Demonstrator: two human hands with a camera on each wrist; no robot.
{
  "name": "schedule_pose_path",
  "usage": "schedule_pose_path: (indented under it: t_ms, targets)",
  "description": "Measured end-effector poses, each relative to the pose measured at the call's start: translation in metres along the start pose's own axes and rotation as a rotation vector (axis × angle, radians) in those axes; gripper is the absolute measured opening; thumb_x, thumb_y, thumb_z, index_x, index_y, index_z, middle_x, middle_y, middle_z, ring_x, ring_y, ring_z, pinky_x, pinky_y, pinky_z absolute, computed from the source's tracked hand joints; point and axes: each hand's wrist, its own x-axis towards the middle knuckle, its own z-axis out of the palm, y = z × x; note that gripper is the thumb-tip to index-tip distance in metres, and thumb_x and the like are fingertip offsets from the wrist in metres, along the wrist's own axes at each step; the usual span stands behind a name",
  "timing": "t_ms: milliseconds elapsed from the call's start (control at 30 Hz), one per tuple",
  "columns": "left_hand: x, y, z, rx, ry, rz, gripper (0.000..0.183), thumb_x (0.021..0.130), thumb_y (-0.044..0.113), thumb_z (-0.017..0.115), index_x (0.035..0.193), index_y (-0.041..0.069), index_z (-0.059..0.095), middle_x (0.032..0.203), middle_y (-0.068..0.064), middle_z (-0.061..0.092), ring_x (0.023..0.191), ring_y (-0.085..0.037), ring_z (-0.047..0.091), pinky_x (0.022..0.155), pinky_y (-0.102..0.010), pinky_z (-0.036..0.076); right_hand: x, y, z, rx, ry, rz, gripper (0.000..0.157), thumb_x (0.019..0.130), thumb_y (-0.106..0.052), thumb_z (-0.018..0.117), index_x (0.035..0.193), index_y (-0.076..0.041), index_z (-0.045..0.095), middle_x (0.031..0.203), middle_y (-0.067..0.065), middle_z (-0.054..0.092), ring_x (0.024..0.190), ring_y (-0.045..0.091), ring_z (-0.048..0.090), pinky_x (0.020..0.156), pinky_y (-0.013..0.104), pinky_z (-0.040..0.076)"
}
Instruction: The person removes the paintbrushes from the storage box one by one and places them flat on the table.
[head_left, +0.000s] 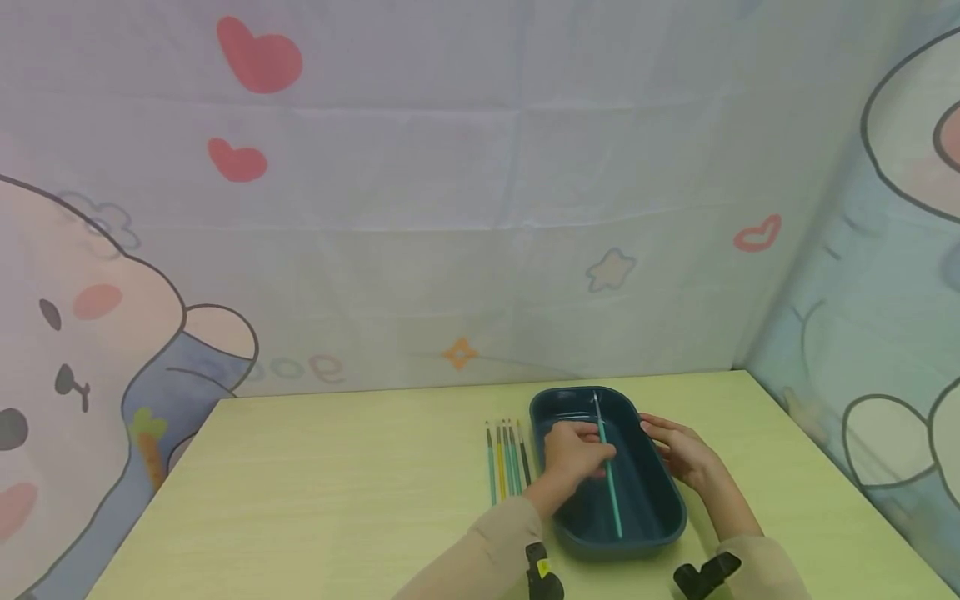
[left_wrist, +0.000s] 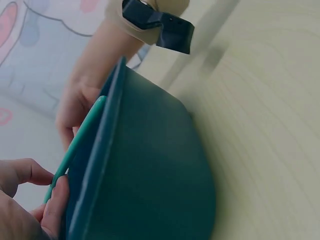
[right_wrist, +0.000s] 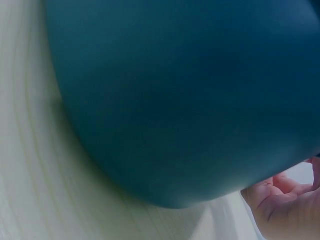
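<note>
My left hand (head_left: 573, 454) pinches a slim teal paintbrush (head_left: 611, 487) between thumb and fingers over the inside of a dark blue tray (head_left: 667, 525). The brush lies lengthwise over the tray, its pale tip toward the far end. In the left wrist view the rounded handle end of the paintbrush (left_wrist: 92, 120) shows just above the rim of the tray (left_wrist: 107, 130). At the tray's right side my right hand (head_left: 686, 454) holds the rim with its fingers. The right wrist view shows that hand (right_wrist: 290, 207) against the outer wall of the tray (right_wrist: 175, 125).
Several slim brushes (head_left: 501, 458) in teal, yellow and black lie side by side left of the tray, partly hidden by the left forearm. The pale wooden table (head_left: 300, 492) meets a printed cloth (head_left: 420, 275) at its back and right.
</note>
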Motion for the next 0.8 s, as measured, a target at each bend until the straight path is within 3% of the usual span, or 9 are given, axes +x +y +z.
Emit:
schedule_pose_path:
  t_ms: [800]
  targets:
    - [-0.012, 0.002, -0.019, -0.173, -0.022, -0.013, 0.037, 0.074, -0.004, 0.071, 0.111, -0.004, 0.067, 0.091, -0.01, 0.067, 0.066, -0.012, 0.067, 0.055, -0.028, 0.06, -0.001, 0.0, 0.0, 0.005, 0.006, -0.002, 0.063, 0.099, -0.028, 0.052, 0.15, 0.0, 0.026, 0.096, -0.017, 0.061, 0.088, 0.004, 0.062, 0.077, 0.024, 0.057]
